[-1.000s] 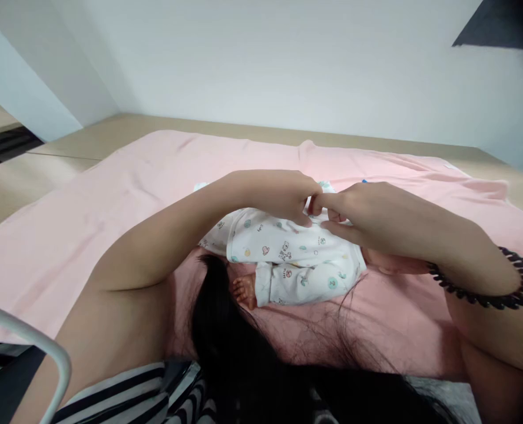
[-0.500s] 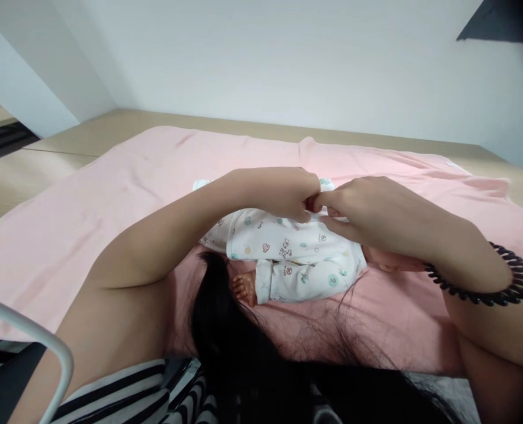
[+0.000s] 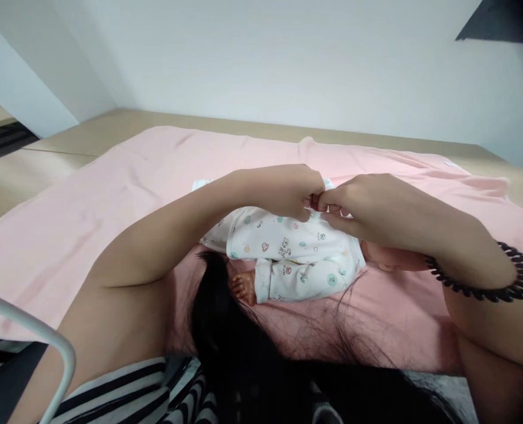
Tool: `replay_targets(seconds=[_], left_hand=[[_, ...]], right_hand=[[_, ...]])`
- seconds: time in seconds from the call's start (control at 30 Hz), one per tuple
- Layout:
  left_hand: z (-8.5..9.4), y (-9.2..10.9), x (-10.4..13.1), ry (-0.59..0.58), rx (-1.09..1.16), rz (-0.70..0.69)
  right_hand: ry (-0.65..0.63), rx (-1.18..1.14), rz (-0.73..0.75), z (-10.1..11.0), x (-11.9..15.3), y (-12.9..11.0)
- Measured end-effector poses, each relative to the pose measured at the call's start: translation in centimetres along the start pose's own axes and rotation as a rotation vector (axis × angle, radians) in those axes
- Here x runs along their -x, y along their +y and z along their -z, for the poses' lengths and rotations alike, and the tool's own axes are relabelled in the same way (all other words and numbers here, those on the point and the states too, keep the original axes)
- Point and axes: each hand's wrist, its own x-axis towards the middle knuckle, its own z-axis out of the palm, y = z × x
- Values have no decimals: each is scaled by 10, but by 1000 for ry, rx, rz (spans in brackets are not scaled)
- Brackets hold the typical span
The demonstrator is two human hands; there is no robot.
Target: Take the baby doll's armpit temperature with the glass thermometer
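A baby doll lies on its back with its head to the right, its small brown hand (image 3: 244,287) near me. It wears a white baby shirt (image 3: 283,238) with little coloured prints and a turned-up cuff. Over the shirt's front, my left hand (image 3: 294,189) reaches in from the left, fingers curled in a pinch on the cloth. From the right, my right hand (image 3: 371,203) meets it, thumb and fingertips closed on the same part of the shirt. The fingertips almost touch. My fingers hide the exact spot they grip, and my right arm covers most of the doll's head.
A pink cloth (image 3: 111,206) is spread under the doll over a wooden surface (image 3: 199,121), with a few folds at the right. Behind stands a white wall (image 3: 288,65). Dark hair (image 3: 226,330) hangs in front, and a pale curved bar (image 3: 62,347) is at lower left.
My right hand has shifted slightly and its fingers have drawn in closer at the shirt front. My left hand has barely moved, and the doll lies as before.
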Motion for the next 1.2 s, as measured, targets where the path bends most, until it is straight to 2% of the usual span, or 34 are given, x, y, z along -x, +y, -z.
replay_targets(seconds=[0.17,0.4,0.6,0.93,1.2], left_hand=[[2,-5,0,43,173,-1],[7,-11,-2,14,280,54],[4,-12,-4,0,301,48],[8,-15,-3,-140,316,60],[14,-12,3,-161,161,132]], right_hand=[[24,-39,-33,-4,3,8],[35,-32,-68,-1,5,10],[18,-45,-65,-1,3,14],[-14,-36,-35,1,5,13],[-85,5,-4,-1,4,11]])
